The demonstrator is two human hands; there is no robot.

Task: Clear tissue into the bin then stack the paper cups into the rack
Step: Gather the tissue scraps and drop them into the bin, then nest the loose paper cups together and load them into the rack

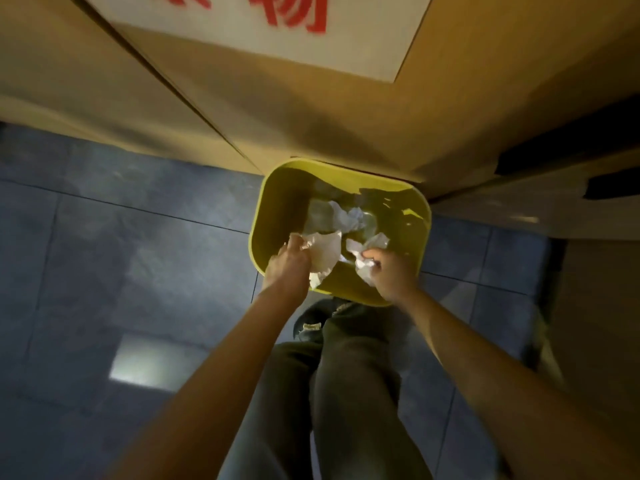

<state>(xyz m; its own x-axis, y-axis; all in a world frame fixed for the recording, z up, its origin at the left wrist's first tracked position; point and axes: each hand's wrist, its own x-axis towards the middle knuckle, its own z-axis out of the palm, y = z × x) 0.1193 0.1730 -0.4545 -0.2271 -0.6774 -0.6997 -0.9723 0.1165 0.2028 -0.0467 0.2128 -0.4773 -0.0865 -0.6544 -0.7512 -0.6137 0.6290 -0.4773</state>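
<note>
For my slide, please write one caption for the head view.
Both hands, left and right, hold crumpled tissue over a yellow bin.

A dim room is floored in blue-grey tiles (pixel 138 237). Beyond the tiles, large cardboard boxes (pixel 277 109) are stacked; a white label with red characters (pixel 277 26) is seen on them.

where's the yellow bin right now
In the head view the yellow bin stands on the blue tiled floor, centre frame, against the cardboard box, beneath both hands.
</note>
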